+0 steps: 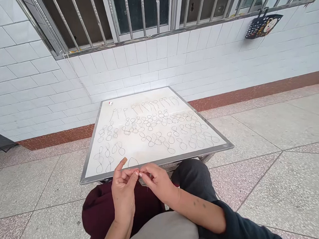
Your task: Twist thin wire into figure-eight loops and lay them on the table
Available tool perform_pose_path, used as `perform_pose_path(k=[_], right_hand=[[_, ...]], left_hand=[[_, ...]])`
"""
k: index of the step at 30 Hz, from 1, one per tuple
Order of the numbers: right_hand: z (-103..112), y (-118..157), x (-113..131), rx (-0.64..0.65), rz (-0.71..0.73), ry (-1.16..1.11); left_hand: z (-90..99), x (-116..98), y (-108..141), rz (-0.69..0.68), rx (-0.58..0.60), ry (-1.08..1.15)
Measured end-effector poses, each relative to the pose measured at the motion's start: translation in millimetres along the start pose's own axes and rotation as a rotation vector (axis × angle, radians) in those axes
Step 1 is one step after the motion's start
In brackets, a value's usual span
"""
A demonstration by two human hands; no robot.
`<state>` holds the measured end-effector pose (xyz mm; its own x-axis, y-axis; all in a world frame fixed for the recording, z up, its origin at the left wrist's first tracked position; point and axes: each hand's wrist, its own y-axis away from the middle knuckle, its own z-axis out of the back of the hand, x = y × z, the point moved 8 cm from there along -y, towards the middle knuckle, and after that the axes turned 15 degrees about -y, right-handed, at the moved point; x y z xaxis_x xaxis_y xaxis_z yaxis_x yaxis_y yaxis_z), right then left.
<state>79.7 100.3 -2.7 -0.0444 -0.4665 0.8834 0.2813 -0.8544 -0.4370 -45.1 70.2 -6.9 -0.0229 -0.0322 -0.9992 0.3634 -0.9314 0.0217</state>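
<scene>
My left hand pinches a thin dark wire loop between thumb and forefinger, its other fingers partly raised, one with a tan wrap on its tip. Touching it at the fingertips, my right hand pinches the same loop from the right. The loop stands up just above the near edge of the white table. Many thin wire pieces twisted into figure-eight shapes lie in rows on the tabletop. Longer pieces with a small loop at one end lie toward the back.
A small white and red item rests at the table's back left corner. Behind stands a white tiled wall with barred windows. A dotted bag hangs from the sill at the right. My knees are under the table's near edge.
</scene>
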Motion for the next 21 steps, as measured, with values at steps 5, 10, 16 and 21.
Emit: perform_pose_path(k=[5,10,16,21], right_hand=[[-12,2,6,0.091,0.102,0.183],[-32,8,11,0.178,0.248,0.557],[-55,12,2,0.269,0.271,0.723],[-66,14,-2,0.341,0.287,0.72]], left_hand=[[8.4,-2,-2,-0.048,-0.085,0.02],[14.4,9,-10,-0.021,-0.107,0.065],[21.0,34,-21,0.087,-0.139,0.163],[28.1,45,-24,0.111,-0.185,0.13]])
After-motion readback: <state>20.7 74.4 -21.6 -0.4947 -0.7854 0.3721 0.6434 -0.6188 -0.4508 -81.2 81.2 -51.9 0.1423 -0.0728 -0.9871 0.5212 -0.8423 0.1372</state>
